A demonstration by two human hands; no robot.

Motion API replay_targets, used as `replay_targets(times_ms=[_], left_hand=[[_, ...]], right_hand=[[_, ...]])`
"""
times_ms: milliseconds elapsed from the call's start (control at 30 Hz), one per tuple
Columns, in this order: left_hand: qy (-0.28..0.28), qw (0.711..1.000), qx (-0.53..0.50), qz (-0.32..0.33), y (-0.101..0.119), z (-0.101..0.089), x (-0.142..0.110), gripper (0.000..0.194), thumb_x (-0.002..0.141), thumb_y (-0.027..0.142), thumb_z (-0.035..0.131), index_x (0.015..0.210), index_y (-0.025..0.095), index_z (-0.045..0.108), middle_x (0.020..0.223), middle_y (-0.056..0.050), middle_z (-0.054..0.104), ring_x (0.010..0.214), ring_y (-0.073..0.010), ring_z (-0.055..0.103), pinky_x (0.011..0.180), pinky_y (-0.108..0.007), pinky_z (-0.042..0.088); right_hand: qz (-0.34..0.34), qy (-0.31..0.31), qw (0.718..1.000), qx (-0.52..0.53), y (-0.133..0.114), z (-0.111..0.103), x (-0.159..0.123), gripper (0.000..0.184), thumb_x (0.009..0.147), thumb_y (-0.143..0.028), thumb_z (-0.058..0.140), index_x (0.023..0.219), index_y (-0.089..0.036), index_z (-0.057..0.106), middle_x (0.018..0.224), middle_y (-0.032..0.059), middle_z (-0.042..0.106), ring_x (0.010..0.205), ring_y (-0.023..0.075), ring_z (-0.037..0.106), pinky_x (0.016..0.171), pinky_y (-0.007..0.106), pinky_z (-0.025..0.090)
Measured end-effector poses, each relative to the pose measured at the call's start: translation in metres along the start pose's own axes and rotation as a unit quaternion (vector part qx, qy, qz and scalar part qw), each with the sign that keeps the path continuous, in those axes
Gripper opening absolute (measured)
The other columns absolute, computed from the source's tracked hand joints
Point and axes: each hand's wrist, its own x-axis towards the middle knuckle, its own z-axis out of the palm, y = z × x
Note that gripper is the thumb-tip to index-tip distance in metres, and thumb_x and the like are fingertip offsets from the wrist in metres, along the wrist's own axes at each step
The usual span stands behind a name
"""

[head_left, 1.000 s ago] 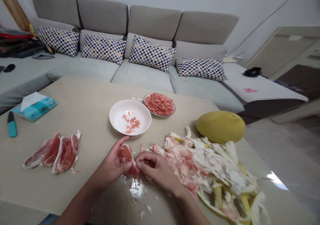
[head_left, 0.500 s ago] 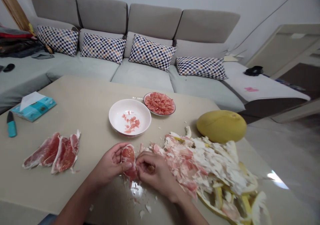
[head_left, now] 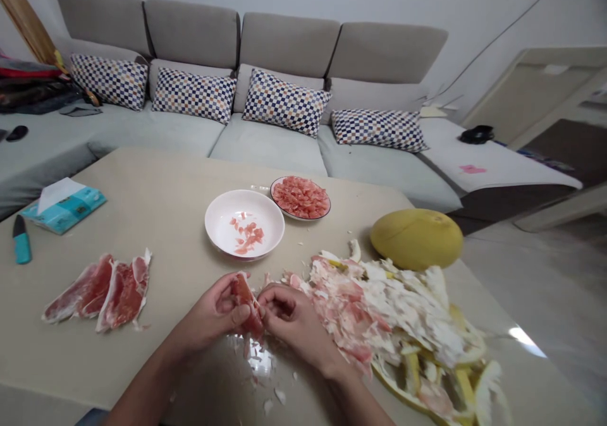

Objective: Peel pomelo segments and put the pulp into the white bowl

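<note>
Left grip clasps one fruit segment, low centre of the bench. Right grip pinches its 3 o'clock edge. Advised: cradle the flesh lightly; draw the membrane back low and slowly. Count, by clock from the segment: one bowl, 12; one heaped plate, 1; one whole pomelo, between 2 and 3; one peel heap, 3; other segments, at least two, 9; one knife, one tissue pack, between 9 and 10.
</note>
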Motion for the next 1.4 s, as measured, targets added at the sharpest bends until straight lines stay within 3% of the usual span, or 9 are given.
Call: replay_targets(times_ms=[167, 433, 567, 700, 867, 1067, 1200, 1300, 1400], left_hand=[[-0.014, 0.999, 0.032, -0.010, -0.006, 0.002, 0.003, 0.074, 0.070, 0.044, 0.080, 0.129, 0.019, 0.042, 0.097, -0.004, 0.059, 0.081, -0.0173, 0.063, 0.072, -0.029, 0.050], [0.002, 0.999, 0.030, -0.010, 0.000, 0.010, 0.002, 0.057, 0.071, 0.030, 0.076, 0.117, 0.018, 0.045, 0.086, 0.000, 0.061, 0.062, -0.0115, 0.059, 0.061, -0.027, 0.049], [0.021, 0.999, 0.023, -0.007, 0.001, 0.012, 0.002, 0.053, 0.067, 0.026, 0.076, 0.111, 0.018, 0.047, 0.086, 0.000, 0.061, 0.067, -0.0129, 0.060, 0.061, -0.025, 0.049], [0.050, 0.998, 0.048, 0.002, -0.002, 0.010, 0.003, 0.053, 0.070, 0.024, 0.073, 0.114, 0.019, 0.045, 0.085, 0.001, 0.060, 0.072, -0.0139, 0.060, 0.063, -0.025, 0.049], [0.075, 0.987, 0.138, 0.022, -0.018, 0.007, 0.004, 0.053, 0.077, 0.026, 0.068, 0.123, 0.019, 0.043, 0.096, -0.005, 0.063, 0.089, -0.0198, 0.063, 0.076, -0.031, 0.051], [0.092, 0.968, 0.229, 0.045, -0.026, 0.008, 0.005, 0.054, 0.078, 0.028, 0.067, 0.128, 0.019, 0.046, 0.112, -0.011, 0.065, 0.100, -0.0249, 0.065, 0.089, -0.037, 0.050], [0.106, 0.964, 0.239, 0.057, -0.025, 0.011, 0.004, 0.059, 0.078, 0.028, 0.067, 0.133, 0.020, 0.046, 0.119, -0.012, 0.063, 0.101, -0.0248, 0.064, 0.089, -0.037, 0.051], [0.080, 0.976, 0.197, 0.041, -0.022, 0.012, 0.002, 0.069, 0.077, 0.026, 0.069, 0.139, 0.024, 0.039, 0.119, -0.011, 0.063, 0.098, -0.0230, 0.065, 0.082, -0.034, 0.053], [0.034, 0.990, 0.135, 0.033, -0.016, 0.011, 0.002, 0.054, 0.078, 0.024, 0.069, 0.127, 0.022, 0.047, 0.109, -0.008, 0.066, 0.098, -0.0211, 0.064, 0.083, -0.032, 0.051]], right_hand=[[-0.105, -0.009, 0.991, -0.080, 0.002, 0.004, -0.001, 0.013, 0.074, -0.011, 0.056, 0.070, -0.017, 0.066, 0.071, 0.0024, 0.064, 0.070, 0.0154, 0.057, 0.069, 0.026, 0.043], [-0.005, 0.053, 0.996, -0.067, 0.008, 0.012, -0.002, 0.007, 0.070, -0.013, 0.054, 0.065, -0.017, 0.058, 0.062, -0.0023, 0.053, 0.058, 0.0118, 0.046, 0.054, 0.022, 0.034], [0.044, 0.051, 0.998, -0.017, 0.009, 0.012, 0.000, 0.007, 0.069, -0.013, 0.054, 0.064, -0.018, 0.055, 0.056, -0.0059, 0.045, 0.052, 0.0096, 0.039, 0.050, 0.021, 0.030], [0.051, 0.008, 0.998, 0.026, 0.006, 0.007, 0.002, 0.004, 0.076, -0.018, 0.057, 0.074, -0.018, 0.059, 0.060, -0.0044, 0.052, 0.054, 0.0107, 0.047, 0.051, 0.021, 0.036], [-0.011, 0.012, 0.999, -0.040, 0.006, 0.006, 0.001, 0.017, 0.080, -0.023, 0.068, 0.096, -0.021, 0.071, 0.082, 0.0011, 0.066, 0.066, 0.0128, 0.056, 0.060, 0.023, 0.043], [-0.076, 0.045, 0.991, -0.095, 0.019, 0.008, 0.000, 0.013, 0.087, -0.020, 0.062, 0.092, -0.022, 0.074, 0.084, 0.0031, 0.073, 0.076, 0.0159, 0.065, 0.068, 0.025, 0.047], [-0.161, 0.089, 0.967, -0.174, 0.024, 0.010, -0.002, 0.014, 0.085, -0.016, 0.060, 0.091, -0.019, 0.072, 0.079, 0.0047, 0.072, 0.071, 0.0167, 0.064, 0.068, 0.027, 0.047], [-0.181, 0.116, 0.955, -0.205, 0.024, 0.011, -0.003, 0.013, 0.084, -0.014, 0.058, 0.088, -0.018, 0.071, 0.079, 0.0057, 0.071, 0.072, 0.0177, 0.063, 0.068, 0.028, 0.047], [-0.143, 0.112, 0.964, -0.193, 0.020, 0.009, -0.003, 0.013, 0.085, -0.015, 0.058, 0.084, -0.019, 0.070, 0.078, 0.0047, 0.071, 0.069, 0.0169, 0.062, 0.065, 0.027, 0.046]])
